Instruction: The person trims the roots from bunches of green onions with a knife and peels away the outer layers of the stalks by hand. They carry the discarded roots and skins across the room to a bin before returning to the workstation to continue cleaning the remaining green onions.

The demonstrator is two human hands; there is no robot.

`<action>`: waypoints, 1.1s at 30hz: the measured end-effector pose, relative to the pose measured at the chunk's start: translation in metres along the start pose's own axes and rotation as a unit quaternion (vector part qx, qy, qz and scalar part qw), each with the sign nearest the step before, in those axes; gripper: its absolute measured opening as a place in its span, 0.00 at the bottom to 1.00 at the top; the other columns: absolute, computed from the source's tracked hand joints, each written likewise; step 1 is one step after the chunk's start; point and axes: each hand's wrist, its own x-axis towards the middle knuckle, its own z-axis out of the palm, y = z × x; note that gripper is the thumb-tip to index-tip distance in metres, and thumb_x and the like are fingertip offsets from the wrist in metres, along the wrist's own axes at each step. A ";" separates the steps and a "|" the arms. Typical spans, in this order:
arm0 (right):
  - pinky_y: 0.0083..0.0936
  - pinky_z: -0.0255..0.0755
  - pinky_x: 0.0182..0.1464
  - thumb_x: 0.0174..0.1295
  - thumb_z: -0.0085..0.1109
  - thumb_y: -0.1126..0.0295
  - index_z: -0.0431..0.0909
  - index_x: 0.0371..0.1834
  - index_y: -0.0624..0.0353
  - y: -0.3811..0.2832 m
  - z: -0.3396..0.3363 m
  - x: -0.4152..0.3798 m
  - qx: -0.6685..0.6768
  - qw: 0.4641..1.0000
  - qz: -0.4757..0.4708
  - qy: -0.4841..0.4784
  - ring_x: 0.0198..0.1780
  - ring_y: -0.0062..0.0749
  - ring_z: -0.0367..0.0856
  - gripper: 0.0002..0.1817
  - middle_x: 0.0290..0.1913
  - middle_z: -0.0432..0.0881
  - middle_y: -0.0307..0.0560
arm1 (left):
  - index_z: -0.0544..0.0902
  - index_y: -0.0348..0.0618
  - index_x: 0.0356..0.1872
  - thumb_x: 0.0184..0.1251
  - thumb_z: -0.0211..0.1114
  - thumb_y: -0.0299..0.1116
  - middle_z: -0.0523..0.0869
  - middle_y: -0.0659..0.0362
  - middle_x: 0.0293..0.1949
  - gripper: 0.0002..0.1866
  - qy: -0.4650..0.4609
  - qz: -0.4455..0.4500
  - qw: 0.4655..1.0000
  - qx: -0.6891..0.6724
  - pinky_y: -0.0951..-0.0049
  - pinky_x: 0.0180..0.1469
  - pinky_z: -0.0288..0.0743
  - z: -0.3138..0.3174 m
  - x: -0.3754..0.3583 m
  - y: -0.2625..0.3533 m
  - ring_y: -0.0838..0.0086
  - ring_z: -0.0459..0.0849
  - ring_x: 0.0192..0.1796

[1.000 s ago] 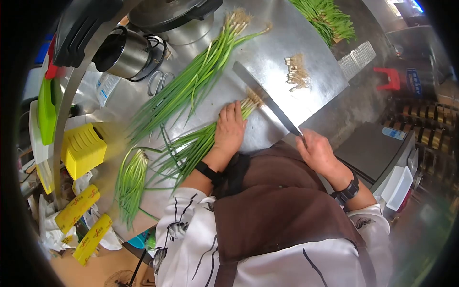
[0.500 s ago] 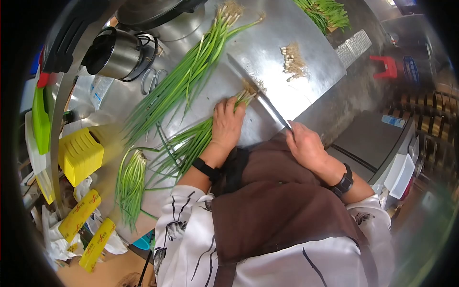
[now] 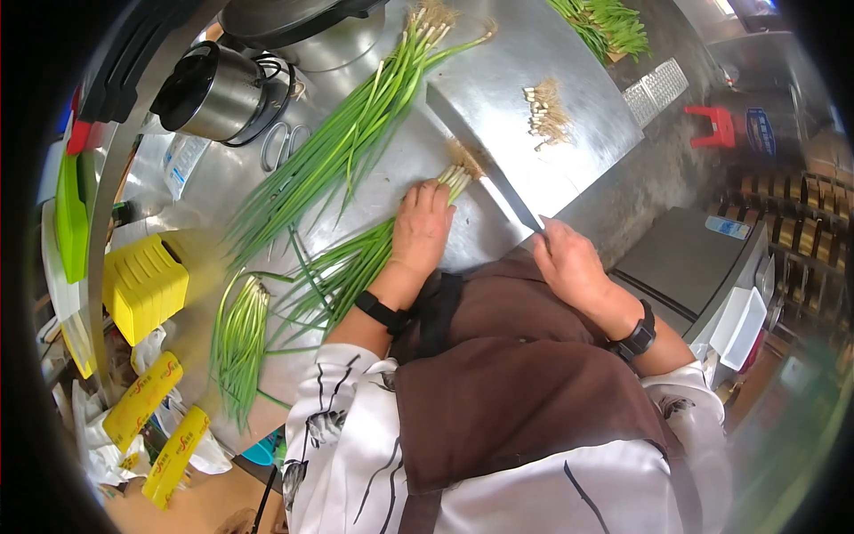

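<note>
My left hand (image 3: pixel 422 227) is closed over a bunch of green onions (image 3: pixel 351 262), pressing it on the metal table with the white ends and roots poking out past the fingertips. In my right hand (image 3: pixel 569 260) is the handle of a long knife (image 3: pixel 505 193). Its blade slants away across the table, right beside the root ends. A bigger bunch of green onions (image 3: pixel 342 147), roots still on, lies farther off to the left. Nearer me on the left rests a smaller bunch (image 3: pixel 240 329) with bare white ends. Cut-off roots (image 3: pixel 548 114) form a pile right of the blade.
At the back left stand a steel kettle (image 3: pixel 200 93) and a large pot (image 3: pixel 329 40), with grey-handled scissors (image 3: pixel 283 144) close by. A yellow container (image 3: pixel 147 289) sits at the left edge. More greens (image 3: pixel 609 27) lie at the far right, and a red stool (image 3: pixel 709 126) stands beyond.
The knife blade has shifted slightly away from me and to the right. The loose roots near its edge now lie on its left side. My left hand stays on the bunch.
</note>
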 end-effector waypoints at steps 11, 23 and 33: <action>0.47 0.76 0.48 0.69 0.51 0.69 0.76 0.56 0.66 -0.004 -0.024 -0.002 -0.011 0.996 -0.001 -0.092 0.43 0.61 0.82 0.16 0.43 0.83 0.62 | 0.75 0.38 0.55 0.60 0.68 0.26 0.76 0.47 0.55 0.21 0.008 -0.002 0.999 -0.038 0.56 0.61 0.72 -0.003 0.000 0.002 0.50 0.75 0.58; 0.52 0.74 0.41 0.71 0.49 0.69 0.72 0.40 0.71 -0.002 -0.016 0.022 -0.018 0.988 0.021 -0.149 0.37 0.66 0.81 0.12 0.32 0.81 0.70 | 0.77 0.39 0.50 0.63 0.66 0.30 0.78 0.51 0.54 0.16 0.021 0.014 0.999 -0.042 0.58 0.57 0.75 0.001 -0.002 -0.002 0.54 0.76 0.57; 0.51 0.76 0.43 0.71 0.50 0.66 0.77 0.41 0.70 0.031 0.011 0.034 0.003 0.998 0.017 -0.068 0.38 0.66 0.81 0.14 0.33 0.82 0.70 | 0.77 0.38 0.50 0.62 0.60 0.27 0.78 0.51 0.51 0.14 0.018 0.054 0.998 -0.009 0.58 0.57 0.75 0.005 -0.006 -0.001 0.55 0.77 0.54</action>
